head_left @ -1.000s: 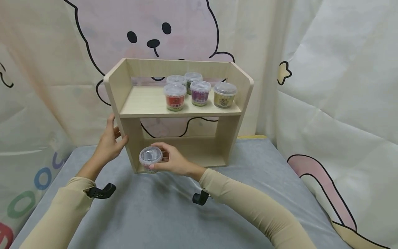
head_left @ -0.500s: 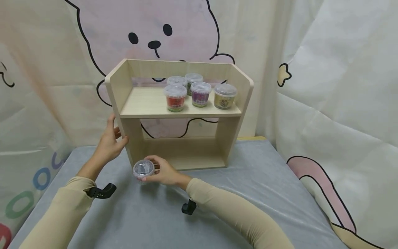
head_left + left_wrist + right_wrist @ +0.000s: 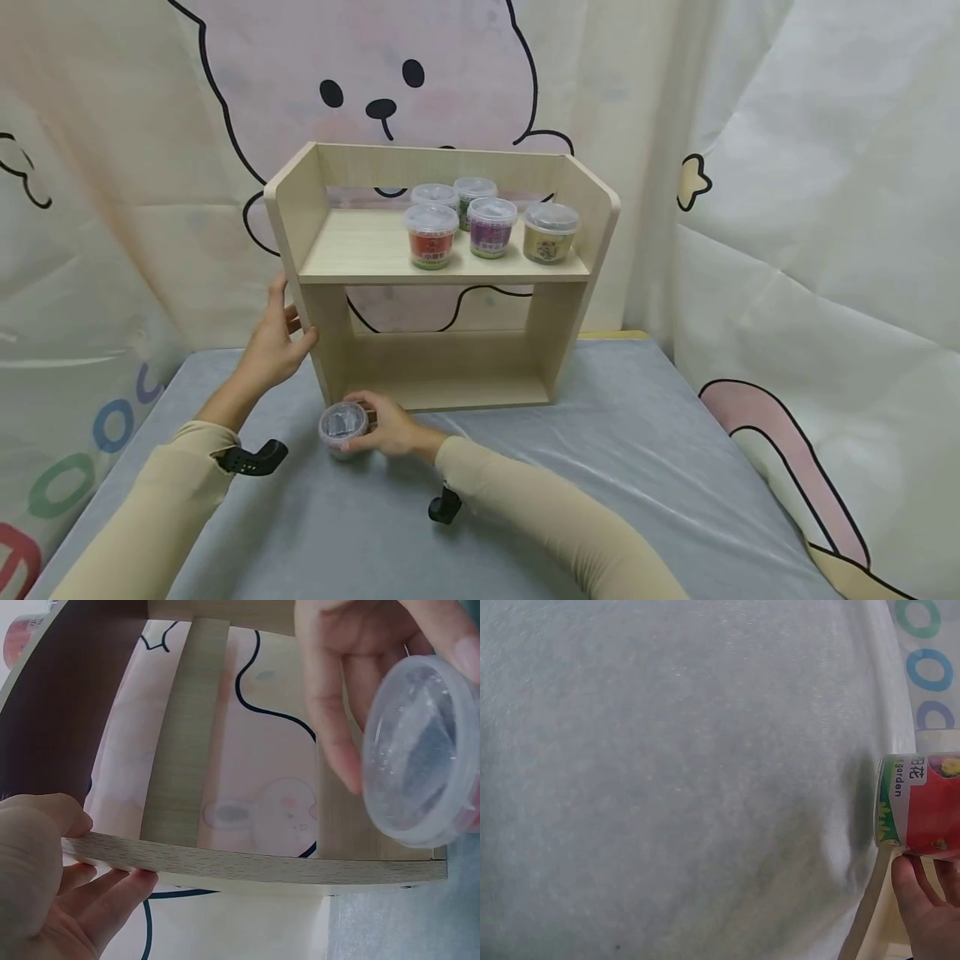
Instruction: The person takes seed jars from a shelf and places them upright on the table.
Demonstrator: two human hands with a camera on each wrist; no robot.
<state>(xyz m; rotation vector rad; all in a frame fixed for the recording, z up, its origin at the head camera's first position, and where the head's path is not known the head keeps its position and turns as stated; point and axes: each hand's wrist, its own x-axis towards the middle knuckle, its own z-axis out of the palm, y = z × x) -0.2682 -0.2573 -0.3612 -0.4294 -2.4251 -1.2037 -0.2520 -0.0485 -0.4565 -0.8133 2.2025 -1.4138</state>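
The left hand (image 3: 273, 350) grips the edge of the shelf's left side panel, thumb on one face and fingers on the other; in the head view most of its fingers are lost behind the panel, and the left wrist view cuts off the palm. The right hand (image 3: 386, 429) is partly closed, pinching a lidded cup (image 3: 342, 423) between thumb and fingers. Some of those fingertips are hidden by the cup.

The cup is in front of the shelf (image 3: 352, 250), by its lower left corner, which it partly covers. Whether its base touches the table (image 3: 337, 533) is hard to tell. The right wrist view shows its red label, with the word "garden" readable, but the frame cuts off the lid end; the left wrist view crops its right side.

On the upper board stand a red cup (image 3: 431, 242), a purple cup (image 3: 492, 232) and a yellow cup (image 3: 551, 237). Behind them are a clear-lidded cup (image 3: 435, 195), its contents largely blocked by the red one, and a green cup (image 3: 474, 192), partly covered by the purple one. Both sleeves (image 3: 555, 512) run out of the frame. The bear (image 3: 450, 92) on the curtain is cropped at the top and interrupted by the shelf.
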